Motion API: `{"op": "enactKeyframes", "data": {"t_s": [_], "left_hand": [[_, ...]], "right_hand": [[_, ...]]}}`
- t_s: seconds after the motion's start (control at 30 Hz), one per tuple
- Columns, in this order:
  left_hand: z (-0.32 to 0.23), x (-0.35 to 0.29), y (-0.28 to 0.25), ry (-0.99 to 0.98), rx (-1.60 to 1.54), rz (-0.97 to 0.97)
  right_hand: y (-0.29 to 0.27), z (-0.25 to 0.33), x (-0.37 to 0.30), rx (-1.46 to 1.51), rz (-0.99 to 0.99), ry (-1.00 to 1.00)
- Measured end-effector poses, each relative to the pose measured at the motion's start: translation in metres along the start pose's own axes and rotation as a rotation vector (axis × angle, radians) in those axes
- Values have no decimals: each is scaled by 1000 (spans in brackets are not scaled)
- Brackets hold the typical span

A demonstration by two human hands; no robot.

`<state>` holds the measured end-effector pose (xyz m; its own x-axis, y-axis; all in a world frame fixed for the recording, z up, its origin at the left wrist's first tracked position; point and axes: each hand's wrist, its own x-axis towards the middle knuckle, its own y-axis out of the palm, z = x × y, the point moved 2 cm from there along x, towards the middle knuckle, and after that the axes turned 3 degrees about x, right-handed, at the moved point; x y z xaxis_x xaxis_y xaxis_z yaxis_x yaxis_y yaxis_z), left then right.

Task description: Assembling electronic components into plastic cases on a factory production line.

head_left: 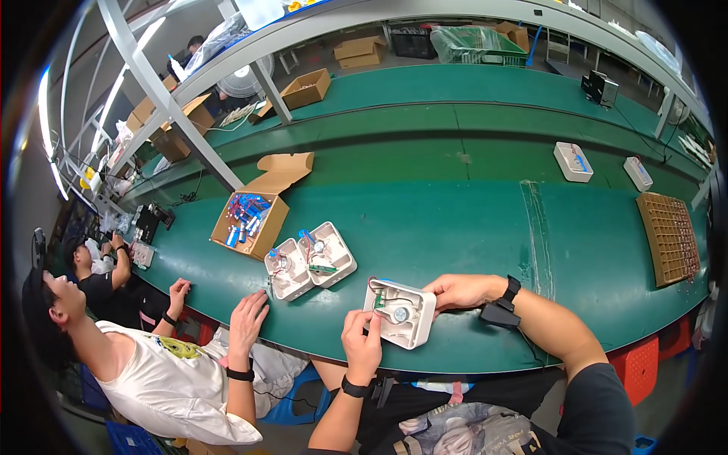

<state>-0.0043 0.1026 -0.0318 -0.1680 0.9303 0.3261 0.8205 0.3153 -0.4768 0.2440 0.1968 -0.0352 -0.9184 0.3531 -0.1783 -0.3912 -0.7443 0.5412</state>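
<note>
A white plastic housing [419,327] is tilted up over the near edge of the green table, its open side showing. Inside it are a round silver part [400,314] and a small green circuit board [379,300]. My right hand [461,292] grips the housing by its right side. At the left wall my left hand [362,343] is closed, thumb and fingers pinching the edge below the circuit board. Two similar white housings [345,262] lie just beyond to the left, with wires, blue cells and a round part in them.
An open cardboard box [267,227] of blue cylindrical cells stands at the left. A co-worker's hand [246,318] is at the table edge beside me. Farther right are white housings [574,176] and a brown compartment tray [667,239]. A metal frame post [163,98] rises at the left.
</note>
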Motion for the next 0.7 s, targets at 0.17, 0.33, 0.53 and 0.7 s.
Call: {"op": "enactKeyframes", "data": {"t_s": [0.17,0.33,0.53,0.7], "left_hand": [[1,0,-1,0,-5,7],[1,2,-3,49,-6,8],[1,1,-2,2,-92,45],[21,-1,-1,-113,-215,-18]], "right_hand": [[3,-1,7,-255,-95,26],[15,6,8,-405,-194,26],[9,-2,9,-380,-133,-56],[3,14,0,-503,-32,61]]}}
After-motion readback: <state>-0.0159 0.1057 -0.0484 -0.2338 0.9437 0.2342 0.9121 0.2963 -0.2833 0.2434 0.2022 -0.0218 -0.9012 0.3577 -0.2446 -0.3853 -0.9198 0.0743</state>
